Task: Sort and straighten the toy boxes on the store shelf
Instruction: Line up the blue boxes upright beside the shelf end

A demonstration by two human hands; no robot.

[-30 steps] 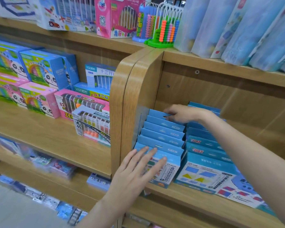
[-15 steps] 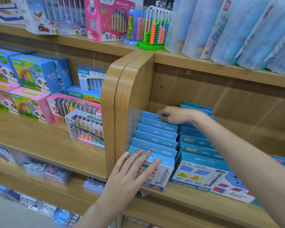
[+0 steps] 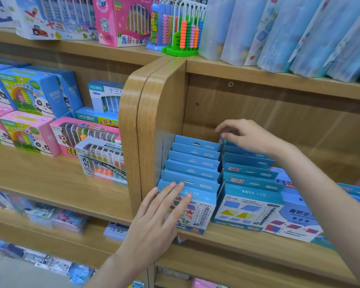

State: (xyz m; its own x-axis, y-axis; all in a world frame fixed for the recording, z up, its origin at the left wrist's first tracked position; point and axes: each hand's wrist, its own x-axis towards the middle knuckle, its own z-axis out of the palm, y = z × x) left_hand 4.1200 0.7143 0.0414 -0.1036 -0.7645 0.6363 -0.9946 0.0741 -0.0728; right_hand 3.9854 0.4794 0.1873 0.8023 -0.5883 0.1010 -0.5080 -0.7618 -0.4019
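From my remote seat I see two rows of flat light-blue cardboard toy boxes standing one behind another on the wooden store shelf [image 3: 258, 242], packed into its left end against the rounded wooden side panel [image 3: 154, 113]. The left row of blue boxes [image 3: 193, 163] touches that panel and reaches the shelf's front edge; its front box with the star and coloured shapes [image 3: 197, 213] sits right at the edge. My left hand [image 3: 156, 223] lies flat against the face of that front box, fingers straight and close together, the fingertips [image 3: 180, 185] reaching its top flap. Nothing is gripped there.

Just beside it to the right stands the right row of blue boxes [image 3: 249, 173], with a front box showing blue and yellow triangles [image 3: 245, 210] near the front edge. My right hand [image 3: 245, 136] is up at the back of this row, near the shelf's rear wall, fingers curled down over the top edge of the rearmost box [image 3: 227, 143]; the thumb is hidden, so I cannot tell how firm the hold is.

Further right, a wider flat blue-and-white box [image 3: 295, 221] leans back, touching the right row. On the neighbouring shelf to the left sit pink and blue abacus boxes [image 3: 29, 113].
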